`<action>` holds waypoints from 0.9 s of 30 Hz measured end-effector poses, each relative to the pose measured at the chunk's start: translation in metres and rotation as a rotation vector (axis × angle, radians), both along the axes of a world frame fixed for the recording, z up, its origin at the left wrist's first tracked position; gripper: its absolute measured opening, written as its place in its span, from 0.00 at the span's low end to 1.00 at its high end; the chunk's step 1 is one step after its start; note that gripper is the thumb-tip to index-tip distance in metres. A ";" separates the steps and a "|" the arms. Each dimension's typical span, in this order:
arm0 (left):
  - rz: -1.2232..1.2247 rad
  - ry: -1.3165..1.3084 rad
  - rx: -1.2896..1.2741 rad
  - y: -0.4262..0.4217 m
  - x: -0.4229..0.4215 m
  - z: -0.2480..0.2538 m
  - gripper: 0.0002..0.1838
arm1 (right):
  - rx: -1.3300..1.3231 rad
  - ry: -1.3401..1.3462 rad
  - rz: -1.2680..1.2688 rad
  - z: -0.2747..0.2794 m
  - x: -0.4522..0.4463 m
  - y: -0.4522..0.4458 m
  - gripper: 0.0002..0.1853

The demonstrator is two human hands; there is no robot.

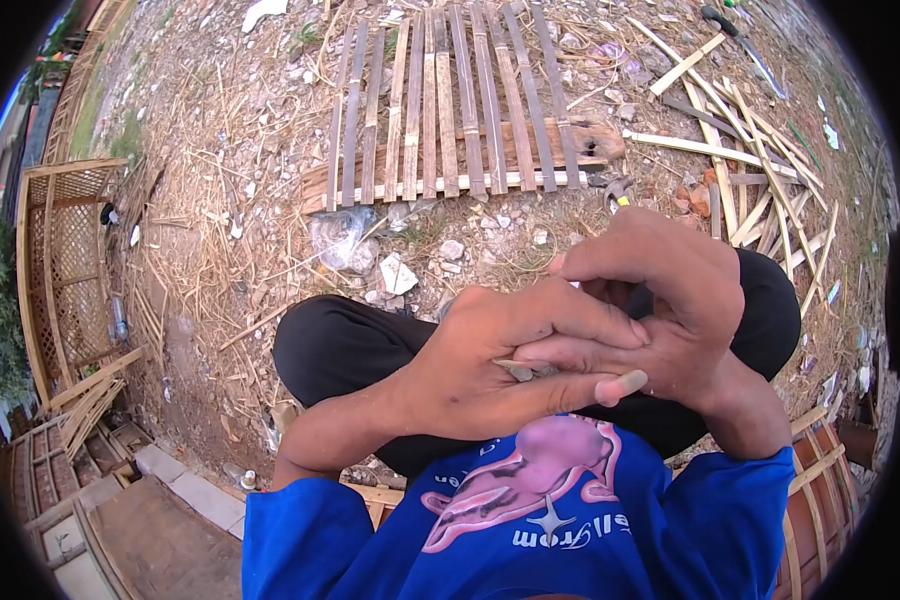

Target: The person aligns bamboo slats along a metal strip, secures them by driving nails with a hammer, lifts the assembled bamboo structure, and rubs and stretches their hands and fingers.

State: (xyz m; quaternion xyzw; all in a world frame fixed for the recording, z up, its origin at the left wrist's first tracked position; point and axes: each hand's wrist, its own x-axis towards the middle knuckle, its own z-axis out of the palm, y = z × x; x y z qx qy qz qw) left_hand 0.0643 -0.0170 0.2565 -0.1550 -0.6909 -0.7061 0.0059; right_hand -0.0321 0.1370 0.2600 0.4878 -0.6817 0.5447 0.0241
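Note:
My left hand (480, 350) and my right hand (680, 290) meet above my lap, their fingers overlapping. The left fingers are closed, its thumb lying across the lower side. A small pale, pointed piece (518, 369) shows between the left thumb and the right hand's fingers; its kind is too small to tell. My right hand's fingers are curled and reach into the left hand, and what they grip is hidden. Ahead on the ground lies a row of wooden slats (414, 110), set side by side across a pale strip (490, 184) and a thick plank (315, 188).
A hammer (618, 190) lies partly hidden beyond my right hand. A saw (745, 48) and a pile of loose wood strips (760, 160) are at the right. A clear plastic bag (340, 238) lies among stones. A wooden lattice frame (75, 270) stands at the left.

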 end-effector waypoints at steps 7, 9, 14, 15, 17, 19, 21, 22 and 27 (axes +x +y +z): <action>0.020 -0.015 0.101 0.004 0.000 -0.006 0.16 | -0.072 0.214 -0.047 -0.004 -0.002 -0.001 0.25; 0.021 -0.034 0.104 0.003 0.001 -0.004 0.15 | -0.058 0.251 -0.060 0.000 -0.001 0.000 0.26; 0.049 -0.076 0.110 0.004 0.002 0.000 0.14 | -0.063 0.370 -0.059 0.001 -0.006 0.003 0.26; 0.054 -0.080 0.109 0.004 0.002 0.000 0.14 | -0.077 0.382 -0.060 0.000 -0.007 0.002 0.26; 0.063 -0.087 0.104 0.005 0.002 0.000 0.13 | -0.065 0.415 -0.062 0.000 -0.007 0.003 0.26; 0.061 -0.122 0.148 0.006 0.003 -0.001 0.13 | -0.021 0.453 -0.069 0.004 -0.009 0.006 0.26; 0.061 -0.139 0.189 0.007 0.003 -0.001 0.12 | 0.003 0.482 -0.085 0.006 -0.008 0.007 0.25; 0.062 -0.140 0.209 0.007 0.003 -0.002 0.12 | 0.013 0.491 -0.090 0.007 -0.008 0.007 0.25; 0.080 -0.128 0.235 0.008 0.003 -0.007 0.10 | 0.042 0.509 -0.102 0.007 -0.006 0.008 0.24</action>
